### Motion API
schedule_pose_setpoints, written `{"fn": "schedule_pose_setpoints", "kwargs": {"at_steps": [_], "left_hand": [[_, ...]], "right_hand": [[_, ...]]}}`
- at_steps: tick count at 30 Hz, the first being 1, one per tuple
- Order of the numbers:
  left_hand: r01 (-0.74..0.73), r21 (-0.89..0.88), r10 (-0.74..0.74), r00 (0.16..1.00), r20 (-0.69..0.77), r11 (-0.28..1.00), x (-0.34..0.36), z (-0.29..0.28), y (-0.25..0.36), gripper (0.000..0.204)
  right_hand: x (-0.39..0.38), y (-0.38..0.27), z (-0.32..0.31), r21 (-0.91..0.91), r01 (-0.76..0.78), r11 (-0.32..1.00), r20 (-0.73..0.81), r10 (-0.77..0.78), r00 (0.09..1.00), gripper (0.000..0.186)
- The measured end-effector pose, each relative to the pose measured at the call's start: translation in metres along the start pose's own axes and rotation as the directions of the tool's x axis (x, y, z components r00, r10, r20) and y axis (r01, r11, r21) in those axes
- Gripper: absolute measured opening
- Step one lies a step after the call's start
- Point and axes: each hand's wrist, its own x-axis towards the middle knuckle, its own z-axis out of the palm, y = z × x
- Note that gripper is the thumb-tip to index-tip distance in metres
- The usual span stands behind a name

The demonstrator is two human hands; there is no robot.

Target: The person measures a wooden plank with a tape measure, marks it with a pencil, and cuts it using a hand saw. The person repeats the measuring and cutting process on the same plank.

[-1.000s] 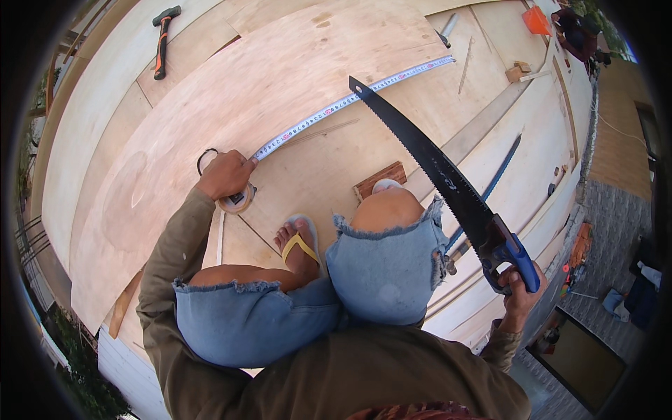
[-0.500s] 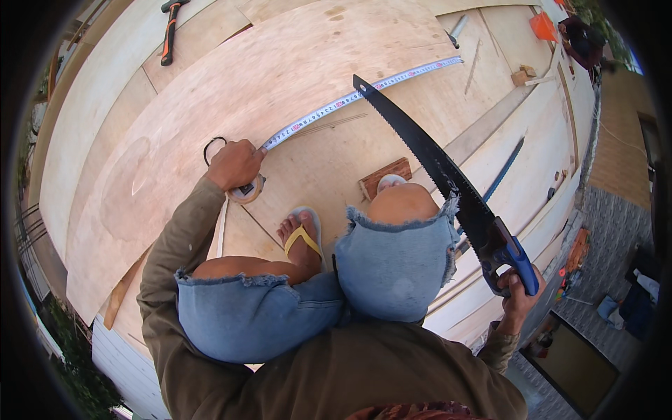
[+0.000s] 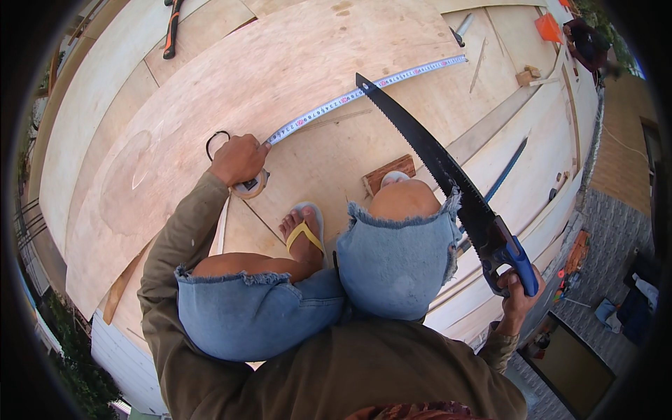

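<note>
My left hand (image 3: 240, 159) is closed on a tape measure (image 3: 364, 98), its printed blade drawn out to the far right along the edge of a plywood sheet (image 3: 210, 84). Under the fingers shows part of the round case, and a dark loop of strap sticks up beside the knuckles. In my right hand (image 3: 519, 290), at the lower right, is the blue and black handle of a handsaw (image 3: 458, 178). Its dark toothed blade slants up and left past my knee, and the tip overlaps the tape in view; whether they touch I cannot tell.
A hammer (image 3: 172, 31) with an orange and black handle lies at the far left. Between my sandaled feet and the tape are a small wood block (image 3: 389, 175) and bare plywood. Another blade-like blue strip (image 3: 507, 170) lies right of the saw. A person (image 3: 586, 43) is at the far right.
The view has shifted slightly, so the sheet, tape and hammer sit a little differently in the picture. Both hands keep their holds, and the saw has hardly moved.
</note>
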Motion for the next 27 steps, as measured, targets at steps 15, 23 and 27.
{"fn": "schedule_pose_setpoints", "kwargs": {"at_steps": [15,23,27], "left_hand": [[0.007,0.011,-0.007,1.000,-0.029,1.000,0.001,0.004,-0.001,0.050],[0.031,0.016,-0.031,1.000,0.005,0.999,0.004,0.004,0.000,0.051],[0.025,0.012,-0.025,1.000,0.003,1.000,0.004,0.004,0.000,0.051]], "right_hand": [[-0.008,0.001,0.013,-0.030,-0.037,0.999,0.011,0.037,0.999,0.015],[-0.014,0.004,0.015,-0.028,-0.025,0.999,0.026,0.026,0.999,0.008],[-0.015,0.005,0.016,-0.083,-0.076,0.994,-0.006,0.076,0.997,0.008]]}}
